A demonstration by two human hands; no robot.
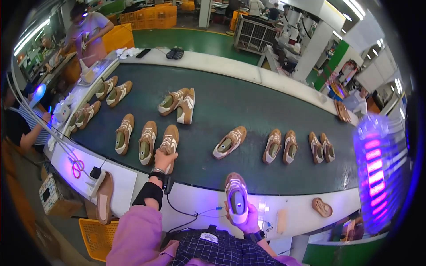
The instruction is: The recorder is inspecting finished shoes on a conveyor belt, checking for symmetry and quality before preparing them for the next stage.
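My left hand (pixel 166 160) is closed over the heel end of a tan and white sneaker (pixel 170 137), which rests on the dark conveyor belt (pixel 199 168). Beside it on the left lie two more such sneakers, the nearer one (pixel 147 142) almost touching it. In my right hand (pixel 250 219) another tan sneaker (pixel 236 195) is gripped by its heel, toe pointing away, above the white near ledge. Purple light falls on that shoe and hand. A single sneaker (pixel 230 142) lies on the belt beyond my right hand.
More sneakers (pixel 281 146) stand in pairs along the belt, right and far left. On the near ledge lie a brown sole (pixel 321 207), a larger sole (pixel 104 197), red-handled scissors (pixel 77 168) and cables (pixel 182 215). A glowing purple lamp (pixel 376 177) stands right. Co-workers (pixel 88 33) are at the left.
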